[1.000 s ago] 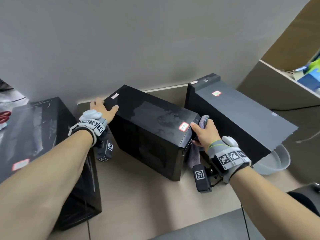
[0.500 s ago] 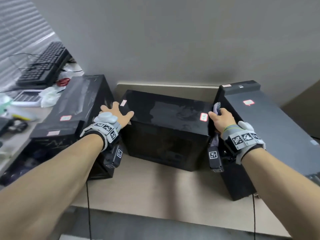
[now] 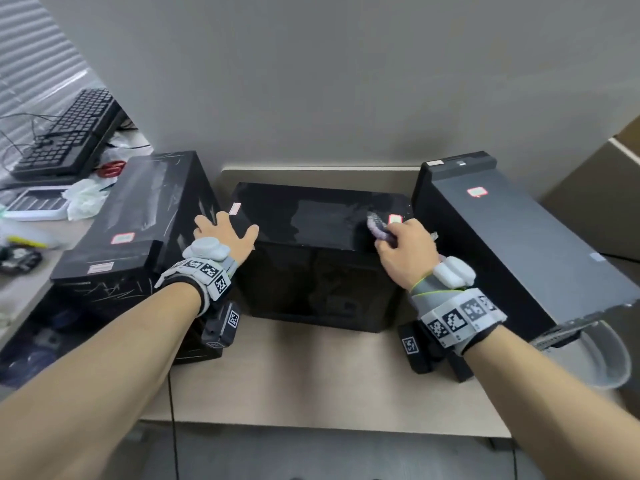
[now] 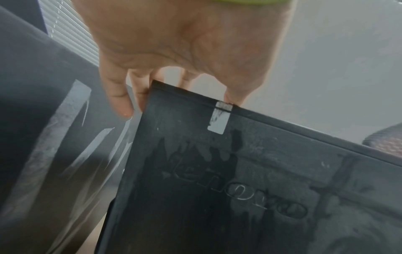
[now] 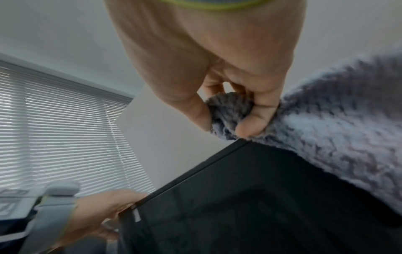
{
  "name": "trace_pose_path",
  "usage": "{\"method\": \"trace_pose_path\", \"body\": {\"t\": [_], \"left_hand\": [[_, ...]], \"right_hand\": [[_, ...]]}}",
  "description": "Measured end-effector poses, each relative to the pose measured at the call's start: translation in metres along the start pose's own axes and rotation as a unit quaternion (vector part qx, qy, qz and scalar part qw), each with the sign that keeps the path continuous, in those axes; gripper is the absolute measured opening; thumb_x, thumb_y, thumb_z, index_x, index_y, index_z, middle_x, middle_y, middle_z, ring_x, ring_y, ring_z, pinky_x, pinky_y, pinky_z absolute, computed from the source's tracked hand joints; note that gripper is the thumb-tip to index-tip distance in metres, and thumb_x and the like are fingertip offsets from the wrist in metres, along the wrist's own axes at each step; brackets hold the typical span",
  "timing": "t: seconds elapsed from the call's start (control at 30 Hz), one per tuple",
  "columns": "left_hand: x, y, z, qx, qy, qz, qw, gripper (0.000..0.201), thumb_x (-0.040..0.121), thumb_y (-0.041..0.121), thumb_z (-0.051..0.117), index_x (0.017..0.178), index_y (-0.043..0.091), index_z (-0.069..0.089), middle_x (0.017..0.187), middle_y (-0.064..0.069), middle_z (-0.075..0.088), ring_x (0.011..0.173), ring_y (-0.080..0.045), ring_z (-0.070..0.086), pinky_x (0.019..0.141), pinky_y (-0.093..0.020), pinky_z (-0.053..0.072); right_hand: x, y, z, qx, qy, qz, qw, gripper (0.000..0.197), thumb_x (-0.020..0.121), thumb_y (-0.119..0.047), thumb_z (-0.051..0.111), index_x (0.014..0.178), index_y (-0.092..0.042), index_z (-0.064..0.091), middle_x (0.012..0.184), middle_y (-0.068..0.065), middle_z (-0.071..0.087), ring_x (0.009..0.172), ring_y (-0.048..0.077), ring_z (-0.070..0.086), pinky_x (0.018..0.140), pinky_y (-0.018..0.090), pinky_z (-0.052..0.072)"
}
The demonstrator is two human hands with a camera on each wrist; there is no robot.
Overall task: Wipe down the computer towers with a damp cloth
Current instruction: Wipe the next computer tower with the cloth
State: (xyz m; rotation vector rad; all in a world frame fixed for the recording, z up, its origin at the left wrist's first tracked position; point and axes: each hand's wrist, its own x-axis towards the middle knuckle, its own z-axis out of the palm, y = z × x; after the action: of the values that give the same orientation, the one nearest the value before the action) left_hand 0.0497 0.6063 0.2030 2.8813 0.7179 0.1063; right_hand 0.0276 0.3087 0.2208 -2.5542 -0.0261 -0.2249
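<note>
Three black computer towers lie on a low beige platform (image 3: 304,368). The middle tower (image 3: 311,220) has a wet, streaked top and a Lenovo logo on its front (image 4: 239,189). My left hand (image 3: 225,233) rests flat on its top left corner, fingers spread and straight over the edge (image 4: 121,96). My right hand (image 3: 401,251) grips a grey-purple cloth (image 3: 377,225) at the tower's top right corner. Thumb and fingers pinch the bunched cloth (image 5: 326,116), which drapes over the tower's edge. The left tower (image 3: 138,244) and the right tower (image 3: 512,237) flank it.
A black keyboard (image 3: 69,133), crumpled white plastic (image 3: 86,199) and a red tape roll (image 3: 110,169) sit on the desk at the left. A translucent basin (image 3: 602,358) stands at the right under the right tower's end. A grey wall runs close behind.
My right hand has lifted the cloth from the middle tower's right side onto its top right corner. The left hand stays on the top left corner. The head view has swung left.
</note>
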Motion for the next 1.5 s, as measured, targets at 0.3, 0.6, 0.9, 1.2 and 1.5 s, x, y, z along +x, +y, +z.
{"method": "trace_pose_path", "body": {"t": [0.3, 0.6, 0.9, 1.2, 1.5], "left_hand": [[0.004, -0.01, -0.001, -0.023, -0.006, 0.03, 0.999, 0.07, 0.087, 0.066, 0.043, 0.134, 0.015, 0.04, 0.126, -0.017, 0.037, 0.11, -0.034, 0.049, 0.073, -0.04, 0.037], [0.005, -0.011, 0.005, -0.047, 0.009, 0.039, 0.998, 0.069, 0.085, 0.066, 0.045, 0.129, 0.012, 0.04, 0.123, -0.017, 0.036, 0.104, -0.034, 0.05, 0.071, -0.04, 0.039], [0.002, -0.01, 0.0, -0.021, 0.006, 0.031, 0.999, 0.07, 0.087, 0.066, 0.043, 0.132, 0.014, 0.039, 0.126, -0.016, 0.037, 0.105, -0.031, 0.051, 0.069, -0.038, 0.036], [0.003, -0.011, 0.0, -0.034, 0.001, 0.037, 0.999, 0.07, 0.087, 0.066, 0.044, 0.132, 0.013, 0.039, 0.126, -0.017, 0.037, 0.105, -0.033, 0.052, 0.071, -0.039, 0.038], [0.001, -0.012, -0.006, -0.031, -0.017, 0.039, 0.999, 0.071, 0.087, 0.066, 0.045, 0.134, 0.014, 0.039, 0.125, -0.017, 0.036, 0.103, -0.035, 0.054, 0.072, -0.039, 0.038]], "right_hand": [[-0.018, -0.051, 0.037, 0.037, -0.041, -0.084, 0.995, 0.011, 0.082, -0.006, 0.056, 0.083, -0.005, 0.067, 0.084, 0.005, 0.053, 0.087, 0.029, 0.056, 0.072, 0.033, 0.039], [-0.023, -0.019, 0.009, 0.004, -0.016, -0.03, 0.999, 0.017, 0.076, -0.013, 0.068, 0.089, -0.002, 0.074, 0.103, 0.011, 0.065, 0.105, 0.026, 0.058, 0.084, 0.022, 0.036], [-0.009, -0.096, 0.071, -0.068, -0.095, -0.13, 0.985, 0.013, 0.087, -0.014, 0.056, 0.094, -0.005, 0.063, 0.12, 0.01, 0.047, 0.104, 0.029, 0.051, 0.083, 0.032, 0.043], [-0.006, -0.06, 0.057, -0.243, -0.069, -0.113, 0.961, 0.022, 0.088, -0.014, 0.056, 0.103, -0.017, 0.041, 0.106, 0.006, 0.041, 0.093, 0.028, 0.054, 0.055, 0.036, 0.038], [-0.006, -0.042, 0.03, -0.256, -0.08, -0.04, 0.963, 0.029, 0.091, -0.027, 0.056, 0.107, -0.013, 0.036, 0.108, 0.008, 0.049, 0.09, 0.034, 0.061, 0.06, 0.036, 0.039]]}}
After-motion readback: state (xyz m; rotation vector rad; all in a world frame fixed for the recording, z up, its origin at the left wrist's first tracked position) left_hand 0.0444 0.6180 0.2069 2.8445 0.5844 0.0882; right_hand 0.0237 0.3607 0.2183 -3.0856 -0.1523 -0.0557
